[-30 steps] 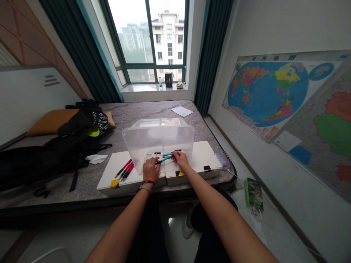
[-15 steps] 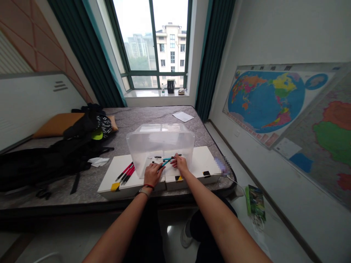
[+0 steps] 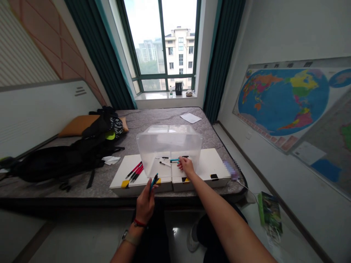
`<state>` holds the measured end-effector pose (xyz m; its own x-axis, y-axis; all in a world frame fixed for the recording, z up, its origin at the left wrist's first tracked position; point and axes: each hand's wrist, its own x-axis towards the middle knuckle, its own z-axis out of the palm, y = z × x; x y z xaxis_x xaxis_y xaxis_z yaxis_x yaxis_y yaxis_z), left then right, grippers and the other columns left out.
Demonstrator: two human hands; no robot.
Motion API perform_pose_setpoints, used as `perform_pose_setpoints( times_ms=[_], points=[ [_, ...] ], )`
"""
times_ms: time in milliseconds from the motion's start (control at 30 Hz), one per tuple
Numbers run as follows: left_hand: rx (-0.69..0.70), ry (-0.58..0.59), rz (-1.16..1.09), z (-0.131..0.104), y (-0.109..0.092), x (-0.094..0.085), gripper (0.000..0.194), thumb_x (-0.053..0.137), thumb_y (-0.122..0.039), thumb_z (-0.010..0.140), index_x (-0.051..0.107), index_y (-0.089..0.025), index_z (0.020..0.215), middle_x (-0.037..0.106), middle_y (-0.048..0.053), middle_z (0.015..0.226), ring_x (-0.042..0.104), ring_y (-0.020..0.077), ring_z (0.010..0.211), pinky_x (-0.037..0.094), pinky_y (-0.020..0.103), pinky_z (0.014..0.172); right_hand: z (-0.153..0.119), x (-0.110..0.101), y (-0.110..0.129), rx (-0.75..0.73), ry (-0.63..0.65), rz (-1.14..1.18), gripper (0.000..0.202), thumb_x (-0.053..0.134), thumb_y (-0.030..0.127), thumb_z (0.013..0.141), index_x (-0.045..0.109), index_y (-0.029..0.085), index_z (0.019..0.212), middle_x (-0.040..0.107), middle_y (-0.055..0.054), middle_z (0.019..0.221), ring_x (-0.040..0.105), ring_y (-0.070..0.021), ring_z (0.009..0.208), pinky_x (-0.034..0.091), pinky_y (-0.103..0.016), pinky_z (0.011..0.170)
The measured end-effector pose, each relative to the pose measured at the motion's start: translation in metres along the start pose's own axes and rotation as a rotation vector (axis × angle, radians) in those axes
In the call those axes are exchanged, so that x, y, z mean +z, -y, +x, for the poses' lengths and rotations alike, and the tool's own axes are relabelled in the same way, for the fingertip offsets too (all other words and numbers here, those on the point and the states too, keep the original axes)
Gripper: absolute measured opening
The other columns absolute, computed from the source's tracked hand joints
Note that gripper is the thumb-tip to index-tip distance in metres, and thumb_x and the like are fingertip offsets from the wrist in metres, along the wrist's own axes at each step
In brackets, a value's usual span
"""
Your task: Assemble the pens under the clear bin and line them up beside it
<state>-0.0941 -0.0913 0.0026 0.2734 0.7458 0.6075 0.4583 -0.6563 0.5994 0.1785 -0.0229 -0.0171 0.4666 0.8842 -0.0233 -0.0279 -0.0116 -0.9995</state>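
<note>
Left hand (image 3: 146, 203): at the near edge of the white boxes (image 3: 210, 161), thumb and fingers pinching the held pen.
Held pen (image 3: 153, 182): blue and black, tilted, far end projecting beyond the left fingertips, slanting slightly right.
Right hand (image 3: 187, 166): at the near opening of the clear bin (image 3: 147, 148), fingers curled, tips at the right end of the lying pen; cannot tell whether closed on it.
Lying pen (image 3: 174, 160): blue, extending left from the right fingertips.
White pen (image 3: 165, 164): black-ended, left of and nearer than the lying pen, apart from both hands.
Red pens (image 3: 137, 171): grouped left of the clear bin, well apart from the right hand.
</note>
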Motion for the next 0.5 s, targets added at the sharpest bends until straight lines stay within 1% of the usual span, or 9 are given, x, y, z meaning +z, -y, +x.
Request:
perform_pose_setpoints(
  times_ms=[67, 133, 200, 233, 267, 300, 333, 400, 500],
  points=[
    [-0.066, -0.049, -0.003, -0.010, 0.004, -0.019, 0.059, 0.040, -0.025, 0.095, 0.020, -0.033, 0.150, 0.070, 0.003, 0.107, 0.063, 0.0133, 0.065, 0.055, 0.031, 0.070, 0.000, 0.000, -0.001, -0.011, -0.001, -0.021, 0.044, 0.053, 0.057, 0.081, 0.062, 0.015, 0.074, 0.066, -0.005, 0.059, 0.056, -0.0108, 0.045, 0.042, -0.019, 0.040],
    [-0.144, -0.103, 0.029, -0.012, 0.013, -0.039, 0.060, 0.040, -0.027, 0.095, 0.018, -0.034, 0.150, 0.069, 0.002, 0.110, 0.063, 0.0131, 0.065, 0.056, 0.032, 0.072, -0.001, 0.001, -0.001, -0.015, -0.002, -0.041, 0.043, 0.053, 0.056, 0.081, 0.062, 0.015, 0.073, 0.066, -0.006, 0.060, 0.056, -0.0111, 0.045, 0.043, -0.019, 0.040],
    [-0.217, -0.141, 0.087, -0.005, 0.028, -0.057, 0.057, 0.040, -0.029, 0.094, 0.024, -0.033, 0.149, 0.068, 0.002, 0.113, 0.066, 0.0158, 0.077, 0.055, 0.034, 0.079, -0.002, 0.001, 0.000, -0.018, -0.001, -0.055, 0.043, 0.053, 0.056, 0.081, 0.062, 0.015, 0.073, 0.067, -0.006, 0.060, 0.056, -0.0115, 0.045, 0.043, -0.020, 0.041],
    [-0.236, -0.145, 0.130, 0.001, 0.038, -0.065, 0.055, 0.042, -0.031, 0.094, 0.029, -0.033, 0.147, 0.067, 0.003, 0.116, 0.067, 0.0179, 0.087, 0.054, 0.036, 0.086, -0.002, 0.001, 0.001, -0.021, 0.001, -0.060, 0.042, 0.054, 0.056, 0.081, 0.062, 0.015, 0.073, 0.067, -0.006, 0.060, 0.056, -0.0117, 0.045, 0.044, -0.020, 0.041],
    [-0.248, -0.148, 0.179, 0.009, 0.050, -0.072, 0.053, 0.043, -0.032, 0.093, 0.034, -0.032, 0.145, 0.065, 0.003, 0.122, 0.065, 0.0201, 0.101, 0.051, 0.039, 0.094, -0.003, 0.001, 0.002, -0.023, 0.002, -0.064, 0.042, 0.054, 0.056, 0.081, 0.062, 0.015, 0.073, 0.067, -0.006, 0.060, 0.056, -0.0118, 0.046, 0.044, -0.020, 0.041],
    [-0.251, -0.150, 0.220, 0.018, 0.063, -0.077, 0.051, 0.042, -0.032, 0.093, 0.038, -0.030, 0.143, 0.063, 0.004, 0.125, 0.060, 0.0217, 0.112, 0.047, 0.041, 0.099, -0.003, 0.001, 0.002, -0.025, 0.004, -0.067, 0.042, 0.054, 0.055, 0.081, 0.061, 0.015, 0.073, 0.066, -0.006, 0.060, 0.056, -0.0120, 0.046, 0.044, -0.020, 0.041],
    [-0.240, -0.132, 0.248, 0.027, 0.078, -0.080, 0.048, 0.042, -0.032, 0.092, 0.044, -0.028, 0.140, 0.062, 0.005, 0.126, 0.058, 0.0225, 0.116, 0.045, 0.042, 0.101, -0.004, 0.002, 0.003, -0.025, 0.004, -0.070, 0.041, 0.054, 0.055, 0.081, 0.061, 0.015, 0.072, 0.066, -0.006, 0.060, 0.056, -0.0121, 0.046, 0.044, -0.020, 0.041],
    [-0.216, -0.087, 0.290, 0.047, 0.109, -0.082, 0.041, 0.045, -0.030, 0.090, 0.057, -0.023, 0.129, 0.063, 0.008, 0.125, 0.058, 0.0237, 0.116, 0.043, 0.044, 0.104, -0.004, 0.002, 0.004, -0.023, -0.001, -0.078, 0.041, 0.054, 0.054, 0.081, 0.061, 0.015, 0.072, 0.066, -0.007, 0.060, 0.056, -0.0121, 0.046, 0.044, -0.020, 0.041],
    [-0.225, -0.025, 0.305, 0.074, 0.150, -0.075, 0.037, 0.049, -0.025, 0.086, 0.064, -0.019, 0.119, 0.066, 0.010, 0.121, 0.060, 0.0253, 0.113, 0.045, 0.045, 0.101, -0.004, 0.002, 0.005, -0.020, -0.006, -0.090, 0.041, 0.055, 0.054, 0.080, 0.061, 0.015, 0.071, 0.066, -0.007, 0.060, 0.056, -0.0122, 0.046, 0.044, -0.020, 0.041]
  ],
)
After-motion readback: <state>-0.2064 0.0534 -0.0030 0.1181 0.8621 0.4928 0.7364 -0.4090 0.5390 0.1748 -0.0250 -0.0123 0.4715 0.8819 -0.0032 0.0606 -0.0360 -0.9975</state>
